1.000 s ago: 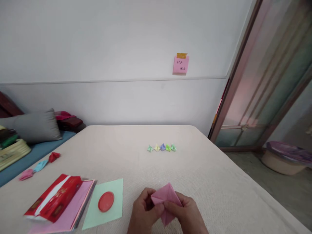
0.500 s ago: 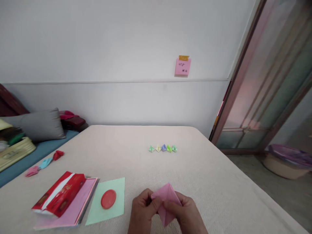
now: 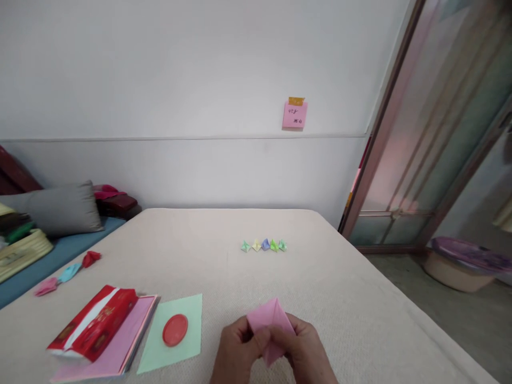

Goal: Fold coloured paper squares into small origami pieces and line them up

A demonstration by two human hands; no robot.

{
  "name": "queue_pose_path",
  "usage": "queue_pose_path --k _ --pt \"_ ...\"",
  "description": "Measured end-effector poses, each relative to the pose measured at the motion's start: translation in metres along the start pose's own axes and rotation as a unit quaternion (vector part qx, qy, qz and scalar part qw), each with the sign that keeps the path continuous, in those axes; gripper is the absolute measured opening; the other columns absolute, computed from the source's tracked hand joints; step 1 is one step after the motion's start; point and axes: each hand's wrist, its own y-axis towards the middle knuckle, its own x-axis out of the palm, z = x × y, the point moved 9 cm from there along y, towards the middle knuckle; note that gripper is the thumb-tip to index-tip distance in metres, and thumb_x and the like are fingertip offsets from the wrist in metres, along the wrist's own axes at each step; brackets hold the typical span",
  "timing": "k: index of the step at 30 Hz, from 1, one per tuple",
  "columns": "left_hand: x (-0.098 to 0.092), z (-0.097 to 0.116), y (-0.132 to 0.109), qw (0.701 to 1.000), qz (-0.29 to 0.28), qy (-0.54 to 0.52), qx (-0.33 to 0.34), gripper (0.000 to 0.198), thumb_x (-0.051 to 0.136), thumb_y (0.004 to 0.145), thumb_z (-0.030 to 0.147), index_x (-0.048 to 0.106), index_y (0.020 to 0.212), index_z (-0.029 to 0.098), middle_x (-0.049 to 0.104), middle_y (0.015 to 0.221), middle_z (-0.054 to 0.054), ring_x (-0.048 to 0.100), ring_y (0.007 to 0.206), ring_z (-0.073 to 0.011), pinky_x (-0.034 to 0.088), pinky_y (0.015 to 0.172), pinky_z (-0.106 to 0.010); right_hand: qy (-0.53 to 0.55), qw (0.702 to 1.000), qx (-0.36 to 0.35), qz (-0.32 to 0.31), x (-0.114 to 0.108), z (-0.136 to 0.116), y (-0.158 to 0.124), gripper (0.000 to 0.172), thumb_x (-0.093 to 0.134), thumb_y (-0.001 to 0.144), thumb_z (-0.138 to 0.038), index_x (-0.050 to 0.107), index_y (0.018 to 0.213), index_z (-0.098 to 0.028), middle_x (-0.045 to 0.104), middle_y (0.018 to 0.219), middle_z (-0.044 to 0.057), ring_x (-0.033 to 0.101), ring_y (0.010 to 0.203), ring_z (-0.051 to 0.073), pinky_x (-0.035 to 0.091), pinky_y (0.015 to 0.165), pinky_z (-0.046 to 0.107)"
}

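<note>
Both my hands hold a folded pink paper (image 3: 269,321) just above the beige table (image 3: 332,288) at the bottom centre. My left hand (image 3: 236,352) pinches its left side with thumb and fingers closed. My right hand (image 3: 304,353) grips its right side, thumb pressed on the paper. Farther back on the table, several small folded paper pieces (image 3: 264,245) in pastel colours lie in a row.
A green paper sheet (image 3: 184,317) with a red round lid (image 3: 175,330) lies left of my hands. A red packet (image 3: 94,322) rests on a stack of pink paper (image 3: 120,349). Three folded pieces (image 3: 68,272) lie at the left edge. A pillow (image 3: 64,208), a wall note (image 3: 294,114), a basin (image 3: 460,264).
My hands stay closed on the pink paper, fingers shifting slightly on its fold. The camera view drifted a little; nothing else on the table moved.
</note>
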Motion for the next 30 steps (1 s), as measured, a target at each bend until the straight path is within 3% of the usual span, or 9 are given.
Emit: queue_pose_path --k 5,9,15,19,22,26,30 --pt "-0.004 0.002 0.002 1.000 0.007 -0.007 0.006 0.035 0.073 0.062 0.047 0.067 0.063 0.013 0.057 0.053 -0.002 0.050 0.053 -0.0160 0.038 0.054 -0.027 -0.068 0.996 -0.048 0.027 -0.007 -0.014 -0.004 0.027 0.066 0.066 -0.036 0.055 0.052 -0.016 0.047 0.046 -0.004 0.038 0.047 0.011 0.028 0.048 0.024" --pt "-0.012 0.001 0.004 1.000 0.015 -0.010 0.012 0.033 0.071 0.065 0.046 0.063 0.059 0.014 0.053 0.051 0.000 0.046 0.052 -0.0142 0.035 0.051 -0.026 -0.117 0.990 -0.075 0.037 -0.009 -0.021 -0.006 0.032 0.064 0.070 -0.039 0.053 0.050 -0.018 0.052 0.046 -0.002 0.039 0.046 0.011 0.028 0.047 0.025" --pt "-0.017 0.003 0.006 0.999 0.012 -0.047 0.018 0.028 0.071 0.068 0.041 0.064 0.063 0.015 0.052 0.054 0.001 0.044 0.053 -0.0129 0.035 0.054 -0.025 -0.090 0.995 -0.051 -0.013 -0.004 -0.016 -0.004 0.037 0.061 0.076 -0.044 0.064 0.055 -0.015 0.061 0.053 0.003 0.046 0.048 0.012 0.031 0.048 0.025" --pt "-0.013 0.015 0.000 0.996 0.006 -0.090 0.004 0.024 0.073 0.068 0.038 0.069 0.074 0.015 0.054 0.055 0.002 0.044 0.054 -0.0130 0.037 0.058 -0.025 -0.053 0.998 -0.029 0.020 -0.012 -0.020 -0.007 0.044 0.056 0.079 -0.052 0.064 0.058 -0.014 0.064 0.058 0.005 0.049 0.052 0.013 0.034 0.050 0.024" --pt "-0.002 0.021 -0.005 0.990 -0.030 -0.133 -0.017 0.021 0.071 0.071 0.034 0.069 0.079 0.015 0.056 0.058 0.001 0.048 0.058 -0.0141 0.038 0.060 -0.025 -0.026 0.999 -0.028 0.031 -0.015 -0.025 -0.009 0.043 0.055 0.079 -0.054 0.066 0.068 -0.014 0.062 0.058 0.004 0.049 0.053 0.013 0.034 0.049 0.023" --pt "0.002 0.021 -0.007 0.989 -0.040 -0.137 -0.027 0.020 0.072 0.071 0.032 0.068 0.075 0.012 0.056 0.060 0.001 0.048 0.060 -0.0132 0.035 0.057 -0.024 -0.012 0.998 -0.039 0.038 -0.016 -0.028 -0.008 0.026 0.070 0.067 -0.036 0.065 0.081 -0.015 0.056 0.052 -0.003 0.047 0.050 0.012 0.031 0.048 0.023" --pt "-0.005 0.009 -0.003 0.996 -0.003 -0.089 -0.031 0.024 0.072 0.070 0.036 0.065 0.076 0.013 0.054 0.060 0.002 0.047 0.059 -0.0123 0.035 0.055 -0.023 0.002 0.996 -0.073 0.059 -0.017 -0.028 -0.007 0.023 0.068 0.060 -0.018 0.061 0.082 -0.017 0.050 0.046 -0.008 0.042 0.046 0.011 0.030 0.048 0.024"
